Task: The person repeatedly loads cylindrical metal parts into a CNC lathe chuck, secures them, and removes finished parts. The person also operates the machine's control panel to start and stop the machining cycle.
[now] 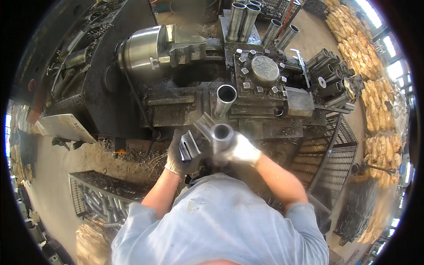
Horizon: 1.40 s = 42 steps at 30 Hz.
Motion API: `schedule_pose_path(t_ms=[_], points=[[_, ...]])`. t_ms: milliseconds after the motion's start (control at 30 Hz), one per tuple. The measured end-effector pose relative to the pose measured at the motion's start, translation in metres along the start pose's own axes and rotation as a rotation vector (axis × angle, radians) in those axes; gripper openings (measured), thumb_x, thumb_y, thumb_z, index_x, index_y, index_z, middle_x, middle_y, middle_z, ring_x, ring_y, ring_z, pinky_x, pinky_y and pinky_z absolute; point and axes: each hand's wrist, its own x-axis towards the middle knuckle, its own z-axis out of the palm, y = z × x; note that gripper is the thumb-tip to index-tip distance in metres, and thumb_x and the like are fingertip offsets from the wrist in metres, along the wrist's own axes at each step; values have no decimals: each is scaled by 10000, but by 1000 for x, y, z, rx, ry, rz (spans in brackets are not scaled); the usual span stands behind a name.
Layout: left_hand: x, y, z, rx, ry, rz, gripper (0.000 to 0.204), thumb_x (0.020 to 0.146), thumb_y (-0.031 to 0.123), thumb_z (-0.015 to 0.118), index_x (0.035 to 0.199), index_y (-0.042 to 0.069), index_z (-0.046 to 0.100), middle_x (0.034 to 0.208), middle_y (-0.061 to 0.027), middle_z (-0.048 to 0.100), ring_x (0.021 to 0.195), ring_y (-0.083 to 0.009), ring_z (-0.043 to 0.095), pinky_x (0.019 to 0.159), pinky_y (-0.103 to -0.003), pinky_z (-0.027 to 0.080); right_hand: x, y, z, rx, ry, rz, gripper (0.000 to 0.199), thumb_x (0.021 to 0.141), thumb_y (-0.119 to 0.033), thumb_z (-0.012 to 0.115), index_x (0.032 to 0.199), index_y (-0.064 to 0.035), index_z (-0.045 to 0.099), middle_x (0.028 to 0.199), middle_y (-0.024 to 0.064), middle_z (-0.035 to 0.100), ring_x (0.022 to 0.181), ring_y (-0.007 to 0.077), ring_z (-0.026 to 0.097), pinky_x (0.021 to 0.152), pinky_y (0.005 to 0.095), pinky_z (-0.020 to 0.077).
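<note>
My left hand (176,153), in a soiled work glove, is closed around a short metal piece with a lengthwise slot (189,146). Just right of it, my right hand (242,150), in a whiter glove, grips a metal tube (221,132) whose round open end faces up. A pale slotted metal part (204,125) shows beside that tube's left edge; whether the two are joined I cannot tell. Beyond the hands a similar tube (225,100) stands upright on the lathe. Motion blurs the right hand slightly.
The lathe's chuck (143,47) is at the far left, its bolted tool post (265,70) to the right. Several tubes (329,75) lie stacked at the right, near a caliper (301,66). Mesh crates (342,141) stand at right and lower left, the left one (95,176) holding metal parts.
</note>
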Motion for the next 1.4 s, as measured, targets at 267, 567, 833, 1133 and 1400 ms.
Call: schedule_pose_path(t_ms=[267,567,833,1133,1400], points=[[93,-9,94,1985,317,666,956,677,237,1042,1471,36,549,1217,-180,758,1068,-300,767,901,-414,634,-29,-1,-62,-443,619,-96,346,796,-190,886,1077,-62,730,904,116,774,844,245,783,805,380,643],[94,50,80,1107,332,585,710,917,282,877,1462,8,514,1271,-112,684,1086,-235,695,972,-387,617,-23,-4,28,-576,289,-159,354,882,-279,747,1161,-63,719,1013,205,761,871,380,768,781,496,627],[30,76,28,82,-29,261,798,1030,771,468,1333,58,658,1171,-150,747,1047,-352,750,940,-542,633,79,25,41,-709,349,-104,295,865,-252,747,1095,-68,729,919,202,760,822,412,753,742,501,620],[44,33,79,404,-85,419,843,1084,724,387,1577,46,469,1522,-167,597,1411,-344,562,1216,-492,420,94,-100,20,-134,19,349,851,734,-387,944,1380,46,598,1121,177,750,971,240,738,862,366,600],[151,36,92,1328,91,391,701,1035,508,588,1556,54,470,1493,-200,619,1365,-332,618,1169,-477,484,86,-192,-86,-623,121,-438,803,740,-239,884,1442,-9,572,1122,186,764,975,327,784,865,434,646]])
